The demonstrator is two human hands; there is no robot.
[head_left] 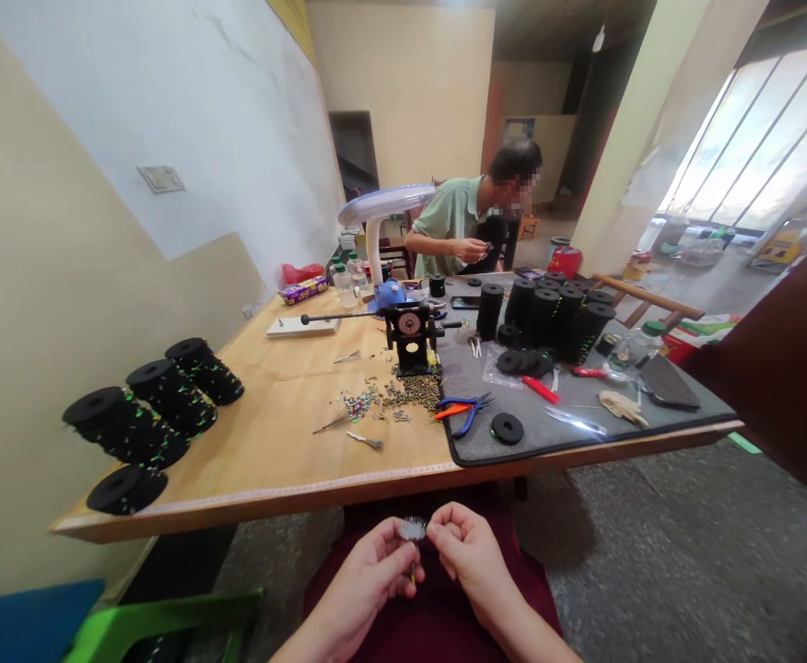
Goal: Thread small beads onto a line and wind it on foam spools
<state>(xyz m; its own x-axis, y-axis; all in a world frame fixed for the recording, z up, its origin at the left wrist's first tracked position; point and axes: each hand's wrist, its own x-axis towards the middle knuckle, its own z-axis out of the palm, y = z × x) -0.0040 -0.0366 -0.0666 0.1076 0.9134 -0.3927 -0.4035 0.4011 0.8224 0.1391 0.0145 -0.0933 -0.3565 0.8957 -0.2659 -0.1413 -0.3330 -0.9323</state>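
Over my lap, in front of the table edge, my left hand [384,564] is closed around a small pale, fan-shaped bundle [413,529] with dark fine tips. What the bundle is made of is too small to make out. A thin yellowish end hangs below my left fingers. My right hand [464,545] pinches at the bundle's right edge; whatever is between those fingertips is hidden. On the table ahead lie a pile of small brass-coloured pieces [414,391], a cluster of coloured beads [358,403], a small grey-tipped bundle [365,441] and blue-handled pliers [469,414].
A black hand-cranked winder [412,336] stands mid-table before a desk lamp [376,230]. Black foam spools stand at left [161,396] and right [545,313]. A grey mat [473,449] carries tweezers [576,421] and a foam disc [508,428]. A co-worker [455,221] sits across.
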